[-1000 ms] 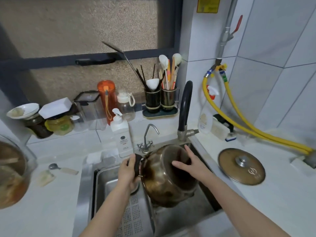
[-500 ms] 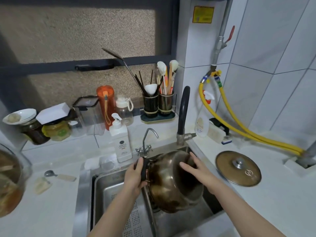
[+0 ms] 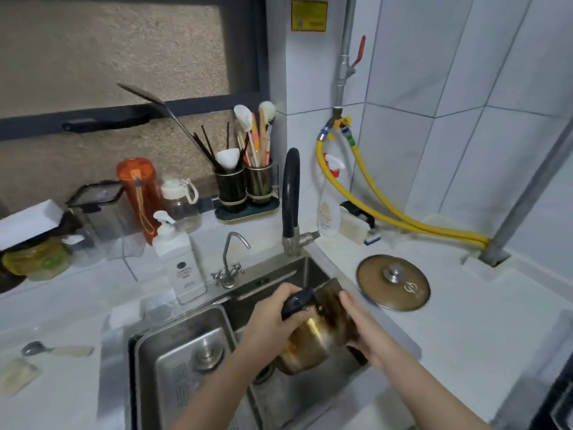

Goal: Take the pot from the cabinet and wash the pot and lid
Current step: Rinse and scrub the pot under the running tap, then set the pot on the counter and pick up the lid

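Note:
A brass-coloured pot [image 3: 310, 342] with a stained, darkened rim hangs tilted over the right basin of the steel sink [image 3: 297, 268], its mouth turned to the right. My left hand [image 3: 273, 324] grips the pot's black side handle. The straight fingers of my right hand [image 3: 362, 324] lie flat against the pot's rim and right side. The pot's round lid [image 3: 393, 282], brownish with a metal knob, lies flat on the white counter just right of the sink.
A black faucet [image 3: 290, 200] and a small chrome tap [image 3: 231, 259] stand behind the sink. A steel drain tray [image 3: 186, 367] fills the left basin. A soap dispenser [image 3: 179, 259], jars, utensil holders [image 3: 245, 184] and yellow hoses [image 3: 387, 212] line the back.
The pot has been tipped further over, its mouth swinging from facing me to facing right. My right hand moved from inside the mouth to the rim's right side. The camera shifted.

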A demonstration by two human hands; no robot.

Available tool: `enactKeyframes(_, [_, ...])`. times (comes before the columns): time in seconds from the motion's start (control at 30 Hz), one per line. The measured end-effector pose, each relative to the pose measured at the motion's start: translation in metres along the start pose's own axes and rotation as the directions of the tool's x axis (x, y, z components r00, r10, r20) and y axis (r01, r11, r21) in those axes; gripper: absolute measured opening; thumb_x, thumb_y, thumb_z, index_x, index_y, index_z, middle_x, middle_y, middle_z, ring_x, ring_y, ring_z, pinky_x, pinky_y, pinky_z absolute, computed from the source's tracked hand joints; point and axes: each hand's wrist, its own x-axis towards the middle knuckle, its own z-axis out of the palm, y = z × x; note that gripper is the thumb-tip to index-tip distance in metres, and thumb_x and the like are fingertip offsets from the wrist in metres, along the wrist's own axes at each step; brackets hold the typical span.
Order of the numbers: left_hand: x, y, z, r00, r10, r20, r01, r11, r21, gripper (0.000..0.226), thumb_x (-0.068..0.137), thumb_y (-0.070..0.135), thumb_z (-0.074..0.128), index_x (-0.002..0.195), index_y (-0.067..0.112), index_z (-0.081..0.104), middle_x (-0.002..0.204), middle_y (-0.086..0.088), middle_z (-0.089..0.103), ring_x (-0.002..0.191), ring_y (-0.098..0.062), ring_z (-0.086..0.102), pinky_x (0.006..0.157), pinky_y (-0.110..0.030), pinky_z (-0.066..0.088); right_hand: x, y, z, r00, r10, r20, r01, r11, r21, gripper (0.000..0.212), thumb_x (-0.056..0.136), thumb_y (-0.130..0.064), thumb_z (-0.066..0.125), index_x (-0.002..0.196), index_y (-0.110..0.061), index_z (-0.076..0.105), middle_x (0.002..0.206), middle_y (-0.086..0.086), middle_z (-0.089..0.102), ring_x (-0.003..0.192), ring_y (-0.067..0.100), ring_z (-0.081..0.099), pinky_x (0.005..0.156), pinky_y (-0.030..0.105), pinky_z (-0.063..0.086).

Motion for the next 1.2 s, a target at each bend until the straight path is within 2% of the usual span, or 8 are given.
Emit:
enactKeyframes(0.23, [0.016, 0.013, 0.029, 0.953, 0.235, 0.192, -0.263, 0.955, 0.139, 0.036, 0.083, 0.036, 0.065, 0.118, 0.035, 0.057, 0.11, 0.014, 0.064, 0.102, -0.004, 0.058, 0.09, -0.022, 0.045, -0.021, -0.051, -0.031, 0.956, 0.263, -0.129, -0.257, 0.964, 0.062, 0.058, 0.078, -0.065, 0.056, 0.114, -0.02, 0.05, 0.112, 0.004, 0.053, 0.107, 0.028, 0.053, 0.083, 0.046, 0.048])
enactKeyframes(0.43, [0.029, 0.027, 0.065, 0.942, 0.263, 0.209, -0.288, 0.953, 0.095, 0.033, 0.076, 0.049, 0.058, 0.104, 0.032, 0.064, 0.085, 0.029, 0.058, 0.084, 0.013, 0.053, 0.076, -0.01, 0.039, -0.032, -0.035, -0.056, 0.924, 0.283, -0.256, -0.248, 0.955, 0.16, 0.026, 0.07, -0.029, 0.059, 0.091, -0.014, 0.057, 0.09, 0.009, 0.052, 0.083, 0.023, 0.051, 0.066, 0.03, 0.045])
enactKeyframes(0.53, [0.03, 0.028, 0.09, 0.977, 0.179, 0.116, -0.179, 0.984, -0.003, 0.038, 0.084, 0.055, 0.035, 0.101, 0.038, 0.064, 0.093, 0.027, 0.062, 0.093, 0.012, 0.055, 0.083, -0.012, 0.043, -0.04, -0.025, -0.072, 0.944, 0.14, -0.3, -0.072, 0.971, 0.226, 0.01, 0.08, -0.019, 0.051, 0.09, -0.019, 0.054, 0.083, 0.006, 0.047, 0.076, 0.019, 0.045, 0.065, 0.029, 0.039])
enactKeyframes(0.63, [0.04, 0.033, 0.11, 0.999, -0.027, 0.039, 0.035, 0.975, -0.22, 0.03, 0.09, 0.052, 0.042, 0.12, 0.051, 0.046, 0.134, 0.025, 0.045, 0.127, 0.007, 0.038, 0.111, -0.03, 0.032, -0.045, -0.021, -0.093, 0.935, 0.014, -0.354, 0.086, 0.961, 0.264, 0.033, 0.083, -0.008, 0.044, 0.108, -0.027, 0.056, 0.095, 0.006, 0.054, 0.085, 0.02, 0.048, 0.065, 0.028, 0.043])
enactKeyframes(0.7, [0.05, 0.042, 0.12, 0.96, -0.242, 0.144, 0.281, 0.857, -0.433, 0.056, 0.086, 0.055, 0.051, 0.138, 0.043, 0.034, 0.15, 0.016, 0.027, 0.14, -0.009, 0.024, 0.118, -0.044, 0.021, -0.048, -0.023, -0.108, 0.91, -0.059, -0.411, 0.184, 0.945, 0.27, 0.044, 0.081, -0.005, 0.045, 0.116, -0.029, 0.055, 0.103, 0.006, 0.059, 0.091, 0.02, 0.052, 0.067, 0.03, 0.046])
enactKeyframes(0.77, [0.063, 0.05, 0.133, 0.891, -0.345, 0.295, 0.454, 0.689, -0.564, 0.056, 0.089, 0.042, 0.057, 0.141, 0.031, 0.037, 0.142, 0.009, 0.04, 0.131, -0.015, 0.038, 0.112, -0.041, 0.031, -0.05, -0.023, -0.126, 0.882, -0.122, -0.455, 0.256, 0.935, 0.246, 0.049, 0.077, -0.005, 0.048, 0.116, -0.031, 0.057, 0.108, 0.004, 0.061, 0.098, 0.02, 0.054, 0.074, 0.035, 0.048])
enactKeyframes(0.93, [0.092, 0.059, 0.177, 0.857, -0.293, 0.424, 0.509, 0.603, -0.614, 0.034, 0.088, 0.008, 0.058, 0.121, 0.018, 0.059, 0.114, -0.011, 0.068, 0.107, -0.028, 0.063, 0.094, -0.042, 0.052, -0.064, -0.012, -0.167, 0.818, -0.166, -0.551, 0.379, 0.876, 0.299, 0.049, 0.075, -0.001, 0.049, 0.115, -0.028, 0.058, 0.104, 0.001, 0.06, 0.098, 0.02, 0.052, 0.08, 0.039, 0.046])
enactKeyframes(1.2, [0.105, 0.048, 0.253, 0.832, -0.048, 0.553, 0.445, 0.654, -0.612, 0.076, 0.067, 0.005, 0.075, 0.134, 0.028, 0.05, 0.135, -0.002, 0.058, 0.125, -0.023, 0.053, 0.107, -0.046, 0.043, -0.085, 0.008, -0.236, 0.748, -0.155, -0.646, 0.421, 0.862, 0.281, 0.073, 0.061, -0.006, 0.057, 0.13, -0.029, 0.05, 0.119, -0.001, 0.058, 0.102, 0.02, 0.055, 0.087, 0.048, 0.048])
